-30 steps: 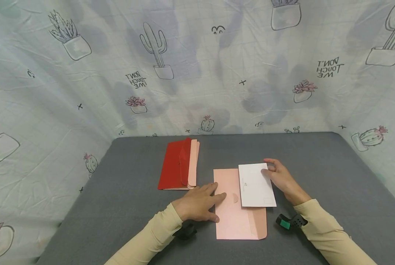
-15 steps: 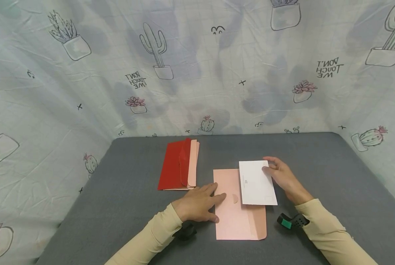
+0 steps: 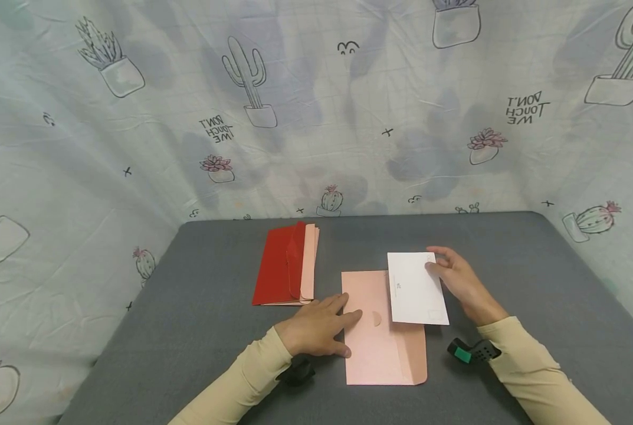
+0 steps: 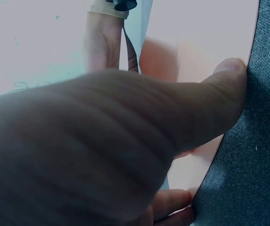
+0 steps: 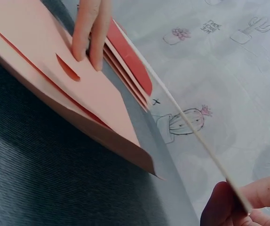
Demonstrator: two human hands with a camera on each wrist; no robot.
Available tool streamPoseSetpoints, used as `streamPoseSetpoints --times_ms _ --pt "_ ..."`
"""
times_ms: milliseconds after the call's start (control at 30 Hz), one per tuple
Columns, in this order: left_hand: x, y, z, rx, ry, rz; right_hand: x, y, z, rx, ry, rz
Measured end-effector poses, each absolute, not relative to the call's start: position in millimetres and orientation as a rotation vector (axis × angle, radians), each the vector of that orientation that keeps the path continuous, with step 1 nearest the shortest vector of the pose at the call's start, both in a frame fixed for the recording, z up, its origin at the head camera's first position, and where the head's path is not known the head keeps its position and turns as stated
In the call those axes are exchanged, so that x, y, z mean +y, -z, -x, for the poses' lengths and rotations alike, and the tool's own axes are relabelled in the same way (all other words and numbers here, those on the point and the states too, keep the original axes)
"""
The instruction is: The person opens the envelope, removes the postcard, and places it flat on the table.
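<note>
pinching white card (image 3: pixel 417 289) above pink envelope (image 3: pixel 369 354), right grip (image 3: pixel 458 285)

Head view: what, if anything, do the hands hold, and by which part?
The right hand pinches the white card near its upper right corner. The left hand grips nothing; it only touches the pink envelope along its left edge.

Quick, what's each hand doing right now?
Left hand: open, fingers touching the pink envelope.
Right hand: closed, holding the white card pinched near a corner.
</note>
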State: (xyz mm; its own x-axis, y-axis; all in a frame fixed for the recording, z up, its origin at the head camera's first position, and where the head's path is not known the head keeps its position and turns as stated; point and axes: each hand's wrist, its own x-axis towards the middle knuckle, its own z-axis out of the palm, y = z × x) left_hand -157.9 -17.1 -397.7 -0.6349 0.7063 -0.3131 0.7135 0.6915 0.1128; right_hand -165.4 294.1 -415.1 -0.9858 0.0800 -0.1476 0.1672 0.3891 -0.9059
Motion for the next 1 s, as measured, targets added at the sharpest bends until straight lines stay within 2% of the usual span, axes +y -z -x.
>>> streamPoseSetpoints --times_ms 1000 --pt "-17 400 159 2.571 0.053 -1.145 334 394 162 2.596 1.774 -0.359"
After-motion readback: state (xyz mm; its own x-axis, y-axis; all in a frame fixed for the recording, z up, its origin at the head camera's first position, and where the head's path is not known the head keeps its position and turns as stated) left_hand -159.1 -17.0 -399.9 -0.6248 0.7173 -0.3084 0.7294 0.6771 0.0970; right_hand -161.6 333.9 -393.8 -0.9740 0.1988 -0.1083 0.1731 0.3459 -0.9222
